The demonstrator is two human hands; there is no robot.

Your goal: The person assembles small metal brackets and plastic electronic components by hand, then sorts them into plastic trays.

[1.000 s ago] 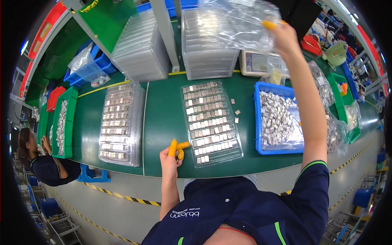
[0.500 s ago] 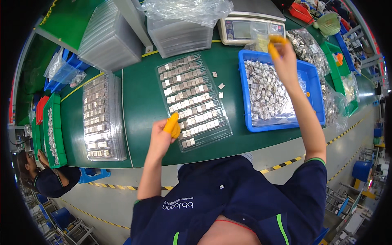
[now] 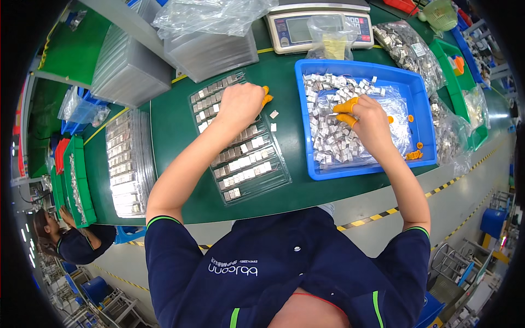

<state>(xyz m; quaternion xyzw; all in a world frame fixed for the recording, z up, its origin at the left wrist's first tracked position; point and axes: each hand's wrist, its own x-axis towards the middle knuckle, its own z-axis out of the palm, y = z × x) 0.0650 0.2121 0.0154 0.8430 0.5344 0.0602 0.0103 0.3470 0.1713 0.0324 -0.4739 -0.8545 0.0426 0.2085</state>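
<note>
My left hand [image 3: 240, 105] is over the upper right edge of a clear plastic tray [image 3: 261, 189] holding rows of small metal connector-like pieces. Its yellow-cotted fingertips pinch together at the table; whatever is between them is hidden. Just below lie two loose metal pieces [image 3: 274, 114]. My right hand [image 3: 372, 123] reaches into a blue bin [image 3: 306, 158], over a heap of the same small pieces [image 3: 333, 134]. Its thumb and forefinger, in yellow finger cots, are slightly apart, with no piece visible between them.
Left of the tray is a stack of filled trays [image 3: 128, 164]. Clear tray stacks [image 3: 210, 54] and a weighing scale [image 3: 320, 30] stand at the back. Bags of pieces [image 3: 410, 52] lie beyond the bin. A co-worker [image 3: 76, 240] is at the far left.
My left hand has moved from the tray's lower left area to its upper right edge. My right hand has come down from beside the scale into the blue bin. The view has shifted slightly.
</note>
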